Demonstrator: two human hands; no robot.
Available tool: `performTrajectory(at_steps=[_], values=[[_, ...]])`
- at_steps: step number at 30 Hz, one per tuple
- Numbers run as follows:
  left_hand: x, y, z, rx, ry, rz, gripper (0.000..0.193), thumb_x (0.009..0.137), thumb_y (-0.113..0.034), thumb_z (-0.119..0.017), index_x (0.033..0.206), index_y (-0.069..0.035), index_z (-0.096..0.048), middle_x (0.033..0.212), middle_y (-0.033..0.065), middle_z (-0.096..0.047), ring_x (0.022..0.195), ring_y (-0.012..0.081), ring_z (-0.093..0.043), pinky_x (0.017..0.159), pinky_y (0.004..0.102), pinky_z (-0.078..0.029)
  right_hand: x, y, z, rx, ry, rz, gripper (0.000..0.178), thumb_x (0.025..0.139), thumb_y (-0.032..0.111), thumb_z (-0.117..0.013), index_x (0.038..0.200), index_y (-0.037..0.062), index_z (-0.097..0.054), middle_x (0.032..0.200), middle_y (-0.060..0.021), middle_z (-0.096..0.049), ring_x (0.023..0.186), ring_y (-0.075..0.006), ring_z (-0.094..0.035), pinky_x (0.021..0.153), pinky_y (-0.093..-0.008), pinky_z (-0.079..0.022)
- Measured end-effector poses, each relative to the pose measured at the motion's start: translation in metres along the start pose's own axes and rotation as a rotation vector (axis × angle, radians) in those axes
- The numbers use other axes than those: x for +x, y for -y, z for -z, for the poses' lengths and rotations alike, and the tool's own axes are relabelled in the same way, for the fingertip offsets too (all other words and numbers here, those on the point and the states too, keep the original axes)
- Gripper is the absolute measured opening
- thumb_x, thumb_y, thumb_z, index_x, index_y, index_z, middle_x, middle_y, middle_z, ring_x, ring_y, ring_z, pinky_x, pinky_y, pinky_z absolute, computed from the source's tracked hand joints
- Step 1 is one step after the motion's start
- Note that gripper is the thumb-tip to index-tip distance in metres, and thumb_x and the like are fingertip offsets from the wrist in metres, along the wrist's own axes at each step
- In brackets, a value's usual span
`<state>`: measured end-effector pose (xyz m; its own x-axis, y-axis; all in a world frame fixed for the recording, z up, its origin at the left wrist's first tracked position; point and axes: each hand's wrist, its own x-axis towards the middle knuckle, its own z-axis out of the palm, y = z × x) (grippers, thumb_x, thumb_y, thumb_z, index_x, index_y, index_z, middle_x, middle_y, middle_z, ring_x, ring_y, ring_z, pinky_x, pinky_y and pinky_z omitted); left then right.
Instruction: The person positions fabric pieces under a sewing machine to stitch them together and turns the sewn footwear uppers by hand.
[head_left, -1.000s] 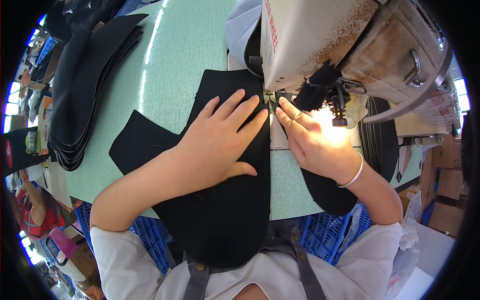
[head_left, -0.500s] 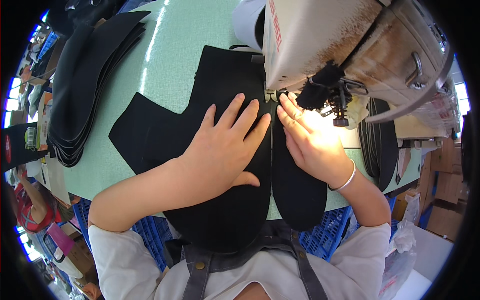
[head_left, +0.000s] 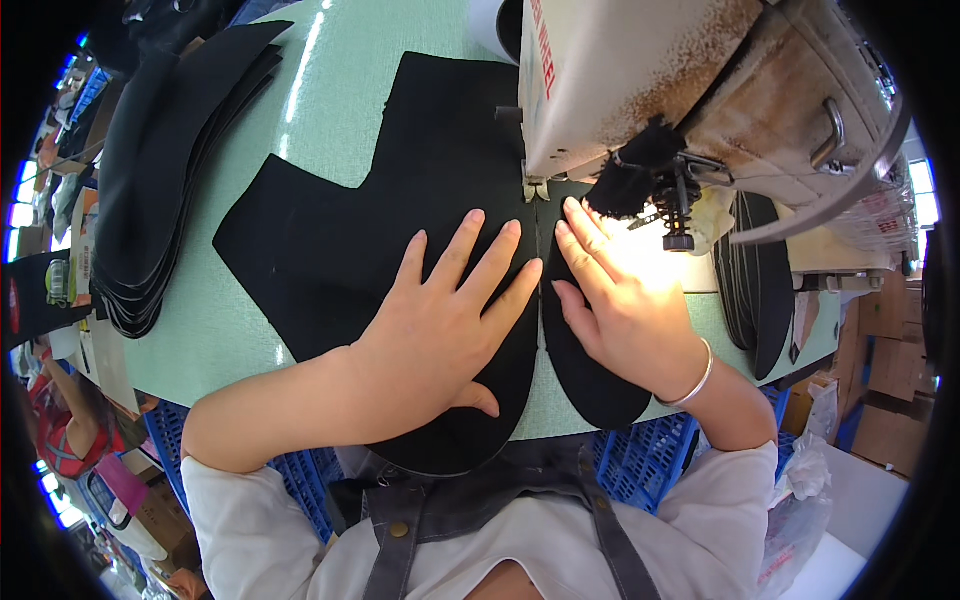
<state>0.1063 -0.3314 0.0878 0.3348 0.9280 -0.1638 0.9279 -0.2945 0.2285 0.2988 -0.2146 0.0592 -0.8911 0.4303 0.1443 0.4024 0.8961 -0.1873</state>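
Two black fabric pieces lie edge to edge on the green tabletop (head_left: 340,110), their seam running up to the presser foot (head_left: 536,188) of a sewing machine (head_left: 630,90). My left hand (head_left: 450,310) rests flat on the larger black piece (head_left: 310,235), fingers spread. On the narrow black piece (head_left: 600,385) lies my right hand (head_left: 625,300), its fingers stretched out and its thumb apart, beside the seam. The machine's lamp shines brightly on that hand. Black fabric covers the foot's underside, and the needle cannot be made out.
A stack of black cut pieces (head_left: 150,190) lies at the left of the table, another stack (head_left: 765,290) at the right beyond my right hand. Blue plastic crates (head_left: 645,460) stand under the front edge. Cardboard boxes (head_left: 895,370) are at far right; a co-worker's arm shows far left.
Both black pieces have slid away from me, further past the presser foot. My hands have shifted slightly toward me and stay flat on the fabric.
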Motion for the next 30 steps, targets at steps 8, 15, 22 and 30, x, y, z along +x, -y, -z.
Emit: performTrajectory(at_steps=[8, 15, 22, 30], values=[[0.006, 0.005, -0.003, -0.018, -0.100, -0.008, 0.101, 0.061, -0.044, -0.085, 0.143, -0.004, -0.042, 0.149, 0.0195, -0.036, 0.139, 0.0399, -0.033, 0.105, 0.0532, -0.040, 0.006, -0.010, -0.001, 0.012, 0.035, 0.011, 0.048, 0.082, 0.008, -0.068, 0.129, -0.0018, -0.059, 0.142, -0.0169, -0.052, 0.125, -0.0294, -0.057, 0.098, -0.0379, -0.048], [-0.001, 0.017, 0.010, -0.386, 0.065, -0.142, 0.056, 0.074, -0.028, -0.079, 0.120, -0.003, -0.057, 0.105, 0.0111, -0.053, 0.093, 0.0303, -0.056, 0.082, 0.0398, -0.047, -0.001, -0.002, 0.012, 0.021, 0.074, 0.030, 0.053, 0.079, 0.014, -0.072, 0.128, -0.0003, -0.059, 0.141, -0.0156, -0.053, 0.126, -0.0306, -0.057, 0.095, -0.0378, -0.050], [-0.002, 0.031, 0.022, -0.435, 0.236, -0.239, 0.046, 0.075, -0.033, -0.079, 0.109, -0.007, -0.062, 0.098, 0.0058, -0.059, 0.092, 0.0269, -0.057, 0.083, 0.0380, -0.044, 0.006, -0.013, 0.005, -0.001, 0.019, 0.016, 0.052, 0.080, 0.010, -0.068, 0.130, 0.0001, -0.058, 0.141, -0.0128, -0.055, 0.113, -0.0300, -0.063, 0.094, -0.0385, -0.051], [0.000, 0.042, 0.010, -0.459, 0.092, -0.327, 0.023, 0.080, -0.014, -0.072, 0.103, -0.010, -0.069, 0.087, 0.0005, -0.063, 0.085, 0.0227, -0.056, 0.079, 0.0371, -0.041, 0.011, -0.027, -0.009, -0.030, -0.030, 0.055, 0.055, 0.086, 0.007, -0.065, 0.139, 0.0013, -0.051, 0.136, -0.0142, -0.058, 0.099, -0.0306, -0.063, 0.089, -0.0386, -0.049]])
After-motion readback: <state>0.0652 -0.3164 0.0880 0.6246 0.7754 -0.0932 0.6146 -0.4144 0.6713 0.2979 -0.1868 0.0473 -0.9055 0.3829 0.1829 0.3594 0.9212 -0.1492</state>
